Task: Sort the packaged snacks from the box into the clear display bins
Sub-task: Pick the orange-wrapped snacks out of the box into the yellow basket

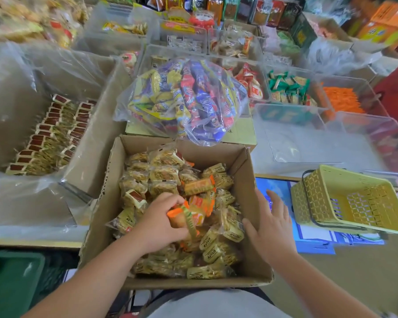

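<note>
1. Plastic-lined carton [94, 143], far left on the worktop, holds neat rows of brown-labelled packets [46, 134].
2. Cardboard box [244, 166], centre near the person, is open and heaped with yellow snack packets [163, 173] and a few orange-ended packets.
3. Clear bag of mixed snacks [182, 97] sits just behind the box: yellow, blue and red wrappers.
4. Clear display bins [296, 143] stand behind and right of the box. The farther ones hold red, green and orange packs.
5. Yellow-green basket [354, 198] is right of the box, tilted.
6. Left grip [156, 223] is inside the box, fingers curled round an orange-ended packet [189, 216], which is just above the pile.
7. Right grip [271, 223] is at the box's right wall, fingers spread and straight, holding nothing. Its thumb is inside, touching packets.
</note>
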`<control>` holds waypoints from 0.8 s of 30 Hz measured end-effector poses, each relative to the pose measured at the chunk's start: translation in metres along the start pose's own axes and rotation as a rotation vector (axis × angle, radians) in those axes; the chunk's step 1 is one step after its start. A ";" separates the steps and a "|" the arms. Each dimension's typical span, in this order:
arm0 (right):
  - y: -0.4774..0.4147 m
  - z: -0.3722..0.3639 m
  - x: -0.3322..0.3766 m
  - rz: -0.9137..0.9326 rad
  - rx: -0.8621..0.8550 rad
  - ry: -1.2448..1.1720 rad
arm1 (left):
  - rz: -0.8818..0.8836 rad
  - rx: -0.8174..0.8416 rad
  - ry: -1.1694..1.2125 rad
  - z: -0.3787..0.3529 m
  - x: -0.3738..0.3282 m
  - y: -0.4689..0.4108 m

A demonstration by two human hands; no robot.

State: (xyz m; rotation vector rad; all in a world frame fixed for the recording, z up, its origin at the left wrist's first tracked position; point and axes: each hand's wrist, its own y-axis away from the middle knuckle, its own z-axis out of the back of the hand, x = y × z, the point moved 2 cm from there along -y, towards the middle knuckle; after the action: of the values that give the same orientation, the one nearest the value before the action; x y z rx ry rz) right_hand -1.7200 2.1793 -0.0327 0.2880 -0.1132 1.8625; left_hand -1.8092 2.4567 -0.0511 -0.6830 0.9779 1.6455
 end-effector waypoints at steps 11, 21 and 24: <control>-0.085 -0.044 0.097 0.468 0.414 0.289 | 0.262 -0.441 0.980 0.037 0.020 0.105; -0.096 -0.080 0.106 0.468 0.344 0.535 | 0.186 -0.613 1.452 0.022 0.026 0.145; -0.097 -0.068 0.108 0.477 0.367 0.514 | 0.163 -0.534 1.559 0.021 0.025 0.143</control>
State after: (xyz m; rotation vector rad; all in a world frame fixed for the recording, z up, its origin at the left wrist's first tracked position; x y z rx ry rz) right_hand -1.6680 2.3239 -0.0774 0.0194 0.5618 2.3702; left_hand -1.9523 2.4713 -0.0236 -2.4779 1.6143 1.3029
